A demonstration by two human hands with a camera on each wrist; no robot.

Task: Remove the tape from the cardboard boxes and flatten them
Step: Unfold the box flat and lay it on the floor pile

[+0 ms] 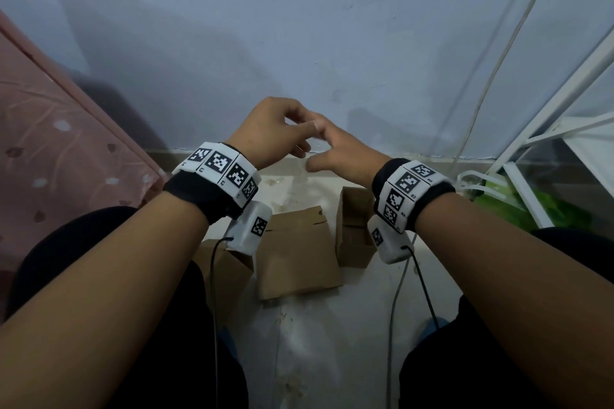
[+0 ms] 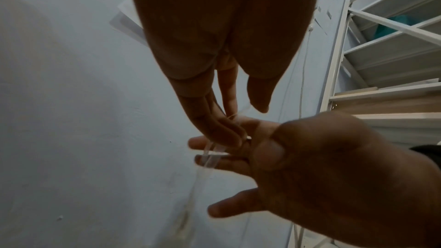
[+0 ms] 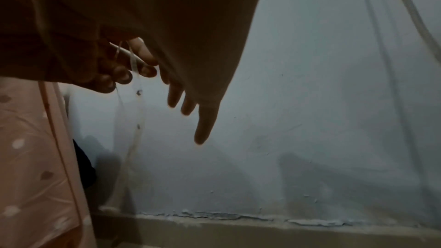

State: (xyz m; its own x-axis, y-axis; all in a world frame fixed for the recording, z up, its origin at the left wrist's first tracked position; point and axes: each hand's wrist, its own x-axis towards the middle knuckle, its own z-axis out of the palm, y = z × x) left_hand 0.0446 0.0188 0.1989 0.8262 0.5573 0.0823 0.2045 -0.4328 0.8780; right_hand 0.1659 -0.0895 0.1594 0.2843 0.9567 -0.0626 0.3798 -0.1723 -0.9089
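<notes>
Both hands are raised in front of the wall and meet at the fingertips. A thin strip of clear tape (image 2: 210,156) hangs from them and trails downward, also seen as tape (image 3: 134,65) in the right wrist view. My left hand (image 1: 285,133) curls its fingers (image 3: 114,75) round the strip. My right hand (image 1: 329,143) has straight, spread fingers (image 3: 205,129) touching the tape. On the floor below lie a flattened cardboard box (image 1: 295,256), an open box (image 1: 354,229) to its right, and another box (image 1: 229,272) partly hidden under my left wrist.
A pale blue wall (image 1: 299,26) stands close ahead. A pink patterned cloth (image 1: 50,143) borders the left. A white metal rack (image 1: 545,129) with a green bag (image 1: 518,209) stands at the right. Thin cables (image 1: 397,292) hang from the wrists. My knees flank the boxes.
</notes>
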